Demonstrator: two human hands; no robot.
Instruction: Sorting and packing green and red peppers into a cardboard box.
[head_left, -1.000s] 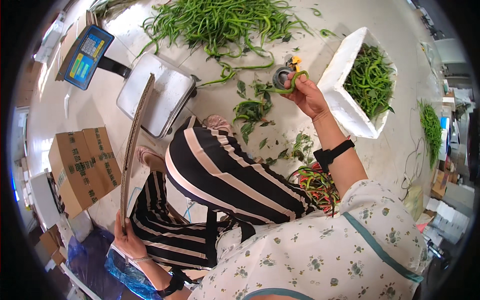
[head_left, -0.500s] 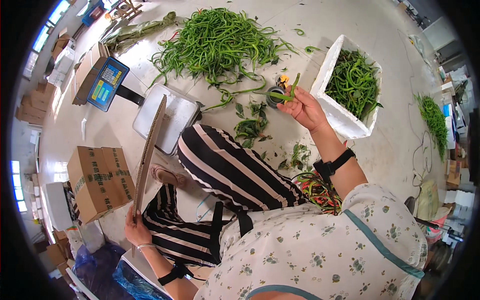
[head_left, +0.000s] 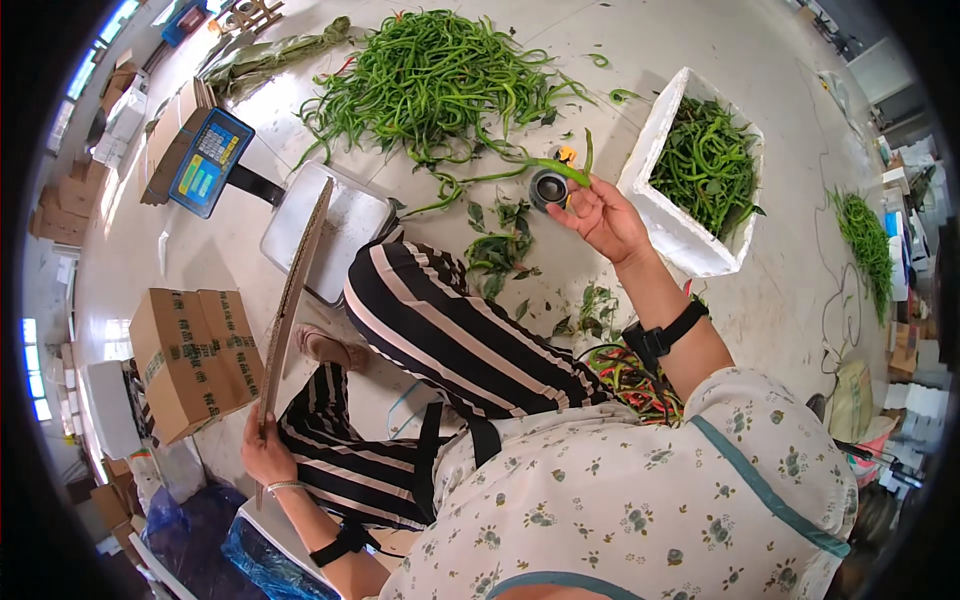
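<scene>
My left hand (head_left: 266, 448) grips a long flat cardboard piece (head_left: 293, 280) held on edge, which partly covers the weighing scale's metal platform (head_left: 350, 245). My right hand (head_left: 610, 222) is raised with loosened, parted fingers; green peppers (head_left: 561, 168) appear just beyond its fingertips, apparently out of its grip. Under them is a dark round object (head_left: 550, 188) with an orange part. A large heap of green peppers (head_left: 430, 85) lies on the floor. To the right, a white foam box (head_left: 648, 150) holds more peppers and leaves.
A blue-rimmed scale display (head_left: 208, 165) stands at upper left, a cardboard box (head_left: 190, 365) at left. Loose leaves (head_left: 490, 255), red and green peppers (head_left: 645, 395) lie near my legs. Another pepper heap (head_left: 865, 250) and cables (head_left: 832, 340) are on the right, blue plastic (head_left: 255, 555) at lower left.
The view has shifted, showing more of the room. My right fingers have loosened, and the pepper they pinched has moved up from them. My left hand keeps hold of the cardboard.
</scene>
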